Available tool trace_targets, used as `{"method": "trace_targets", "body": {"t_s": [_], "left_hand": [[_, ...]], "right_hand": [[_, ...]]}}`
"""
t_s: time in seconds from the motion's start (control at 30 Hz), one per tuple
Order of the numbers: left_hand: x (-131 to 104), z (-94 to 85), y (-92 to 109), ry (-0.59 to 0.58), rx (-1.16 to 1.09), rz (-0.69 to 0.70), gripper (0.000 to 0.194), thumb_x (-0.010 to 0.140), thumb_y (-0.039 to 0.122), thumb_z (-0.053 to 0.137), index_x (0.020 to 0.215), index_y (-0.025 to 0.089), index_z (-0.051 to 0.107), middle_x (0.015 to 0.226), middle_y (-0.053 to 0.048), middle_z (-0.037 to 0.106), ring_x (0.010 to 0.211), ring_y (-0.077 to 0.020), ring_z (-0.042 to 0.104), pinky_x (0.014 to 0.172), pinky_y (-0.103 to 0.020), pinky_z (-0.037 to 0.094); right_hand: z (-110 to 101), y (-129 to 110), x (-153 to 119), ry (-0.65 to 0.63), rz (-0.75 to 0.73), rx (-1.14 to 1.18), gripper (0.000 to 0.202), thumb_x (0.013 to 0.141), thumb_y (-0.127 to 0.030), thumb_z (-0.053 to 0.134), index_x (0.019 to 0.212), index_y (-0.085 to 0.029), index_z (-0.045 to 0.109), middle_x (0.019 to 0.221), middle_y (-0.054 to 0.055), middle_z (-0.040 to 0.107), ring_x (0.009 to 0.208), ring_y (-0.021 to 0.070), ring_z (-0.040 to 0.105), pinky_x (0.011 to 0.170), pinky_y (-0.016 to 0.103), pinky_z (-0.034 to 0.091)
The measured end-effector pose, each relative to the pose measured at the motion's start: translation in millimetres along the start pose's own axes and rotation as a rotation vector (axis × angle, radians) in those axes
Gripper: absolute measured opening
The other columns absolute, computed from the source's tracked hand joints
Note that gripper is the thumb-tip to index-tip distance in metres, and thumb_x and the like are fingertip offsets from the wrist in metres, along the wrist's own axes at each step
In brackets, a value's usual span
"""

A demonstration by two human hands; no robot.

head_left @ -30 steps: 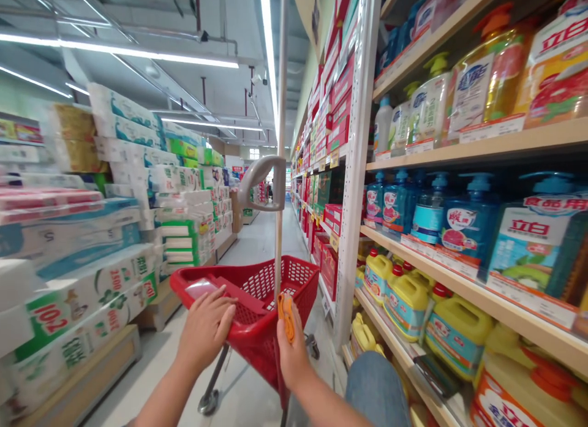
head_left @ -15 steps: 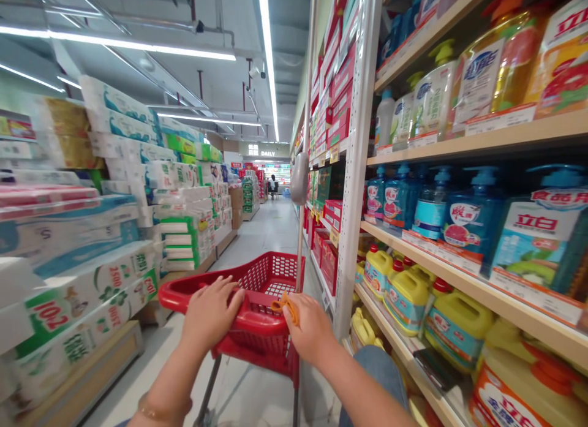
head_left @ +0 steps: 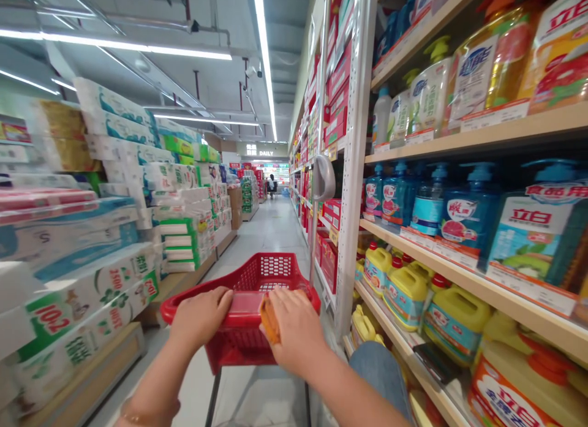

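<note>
A red plastic shopping cart (head_left: 229, 352) stands in front of me, with its perforated basket and curved rim facing up the aisle. My left hand (head_left: 199, 310) is wrapped over the left part of the cart's handlebar, thumb along the top. On the right part of the bar lies my right hand (head_left: 296, 323), holding a folded orange cloth (head_left: 270, 320) against the handle. Most of the cloth is hidden under the fingers. Just past the cart's right side rises a thin metal pole with a grey rounded loop (head_left: 324, 177).
Stacks of tissue packs (head_left: 92, 304) line the left side. To the right, a shelf upright (head_left: 353, 139) and wooden shelves carry blue pump bottles (head_left: 468, 212) and yellow detergent jugs (head_left: 404, 292). A person (head_left: 272, 185) is far down the aisle floor (head_left: 266, 228).
The cart has turned slightly to the right. My right hand has slid left along the handlebar with the cloth and flattened over it. The pole with the grey loop appears farther right.
</note>
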State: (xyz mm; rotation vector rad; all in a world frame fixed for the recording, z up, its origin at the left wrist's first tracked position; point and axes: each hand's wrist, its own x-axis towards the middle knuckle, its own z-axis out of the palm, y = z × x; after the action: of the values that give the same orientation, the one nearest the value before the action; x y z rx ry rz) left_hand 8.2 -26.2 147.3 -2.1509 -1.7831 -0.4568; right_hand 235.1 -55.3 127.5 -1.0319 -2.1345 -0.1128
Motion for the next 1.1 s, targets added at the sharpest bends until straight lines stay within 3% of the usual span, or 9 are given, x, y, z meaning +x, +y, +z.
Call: {"method": "trace_targets", "body": {"t_s": [0.1, 0.2, 0.33, 0.43, 0.6, 0.7, 0.8, 0.97, 1.1], "left_hand": [[-6.4, -2.8, -7.3, -0.034, 0.125, -0.033, 0.042, 0.089, 0.028, 0.03, 0.105, 0.019, 0.068, 0.096, -0.013, 0.074, 0.085, -0.0299, 0.068, 0.073, -0.04, 0.044], [-11.1, -9.7, 10.8, -0.051, 0.175, -0.049, 0.043, 0.091, 0.027, 0.027, 0.1, 0.017, 0.068, 0.088, -0.015, 0.074, 0.085, -0.0313, 0.068, 0.073, -0.042, 0.045], [-9.1, -17.1, 38.9, -0.108, 0.172, -0.022, 0.043, 0.092, 0.025, 0.026, 0.106, 0.014, 0.065, 0.092, -0.016, 0.073, 0.088, -0.0316, 0.068, 0.072, -0.041, 0.046], [-5.5, -17.8, 49.0, -0.158, 0.172, 0.016, 0.046, 0.095, 0.026, 0.022, 0.113, 0.015, 0.063, 0.1, -0.016, 0.072, 0.09, -0.0318, 0.068, 0.07, -0.041, 0.047], [-4.2, -12.2, 41.6, -0.129, 0.056, -0.053, 0.056, 0.098, 0.041, 0.017, 0.102, 0.019, 0.068, 0.094, -0.013, 0.074, 0.089, -0.0298, 0.07, 0.074, -0.04, 0.048], [-3.6, -6.8, 36.5, -0.09, 0.105, -0.06, 0.058, 0.097, 0.037, 0.017, 0.093, 0.015, 0.071, 0.09, -0.016, 0.074, 0.087, -0.0327, 0.07, 0.075, -0.044, 0.048], [-1.1, -4.0, 45.8, -0.067, 0.121, -0.089, 0.06, 0.097, 0.037, 0.016, 0.087, 0.013, 0.071, 0.086, -0.018, 0.074, 0.083, -0.0334, 0.07, 0.071, -0.043, 0.048], [-0.6, -13.9, 59.8, -0.164, 0.025, -0.032, 0.059, 0.097, 0.039, 0.017, 0.087, 0.016, 0.071, 0.086, -0.014, 0.075, 0.081, -0.0283, 0.071, 0.066, -0.035, 0.047], [-6.1, -18.5, 34.4, -0.194, -0.12, 0.102, 0.058, 0.096, 0.045, 0.019, 0.079, 0.022, 0.069, 0.086, -0.007, 0.075, 0.085, -0.0225, 0.069, 0.072, -0.031, 0.046]], "right_hand": [[-13.6, 24.3, -7.7, 0.039, 0.125, -0.049, 0.057, 0.084, -0.039, 0.056, 0.136, -0.016, 0.05, 0.134, 0.013, 0.056, 0.13, 0.0313, 0.044, 0.111, 0.05, 0.026], [-18.3, 37.0, -4.3, 0.045, 0.219, -0.089, 0.057, 0.087, -0.035, 0.053, 0.139, -0.012, 0.046, 0.132, 0.015, 0.058, 0.124, 0.0299, 0.05, 0.107, 0.047, 0.033], [-10.5, 27.6, 15.3, 0.062, 0.301, -0.103, 0.057, 0.092, -0.036, 0.047, 0.142, -0.008, 0.041, 0.133, 0.018, 0.056, 0.118, 0.0288, 0.055, 0.1, 0.043, 0.041], [0.2, 12.8, 29.6, 0.066, 0.285, -0.1, 0.056, 0.094, -0.039, 0.046, 0.14, -0.007, 0.043, 0.136, 0.019, 0.053, 0.123, 0.0287, 0.051, 0.103, 0.042, 0.038], [1.2, 21.8, 25.9, 0.04, 0.206, -0.139, 0.049, 0.097, -0.042, 0.041, 0.133, -0.011, 0.052, 0.139, 0.016, 0.052, 0.132, 0.0258, 0.043, 0.111, 0.042, 0.028], [-5.2, 36.5, 25.0, 0.027, 0.267, -0.19, 0.047, 0.097, -0.042, 0.039, 0.129, -0.012, 0.056, 0.139, 0.016, 0.052, 0.129, 0.0263, 0.046, 0.109, 0.043, 0.03], [-2.3, 30.3, 38.3, 0.026, 0.341, -0.224, 0.042, 0.096, -0.035, 0.04, 0.119, -0.007, 0.061, 0.124, 0.019, 0.062, 0.12, 0.0274, 0.054, 0.103, 0.042, 0.035], [10.2, -3.7, 57.1, -0.06, 0.108, -0.156, 0.032, 0.091, -0.038, 0.049, 0.101, -0.013, 0.066, 0.104, 0.013, 0.069, 0.104, 0.0238, 0.06, 0.093, 0.036, 0.041], [2.2, 9.1, 52.3, -0.061, 0.092, -0.149, 0.032, 0.094, -0.039, 0.045, 0.103, -0.016, 0.066, 0.106, 0.01, 0.069, 0.106, 0.022, 0.06, 0.093, 0.035, 0.04]]}}
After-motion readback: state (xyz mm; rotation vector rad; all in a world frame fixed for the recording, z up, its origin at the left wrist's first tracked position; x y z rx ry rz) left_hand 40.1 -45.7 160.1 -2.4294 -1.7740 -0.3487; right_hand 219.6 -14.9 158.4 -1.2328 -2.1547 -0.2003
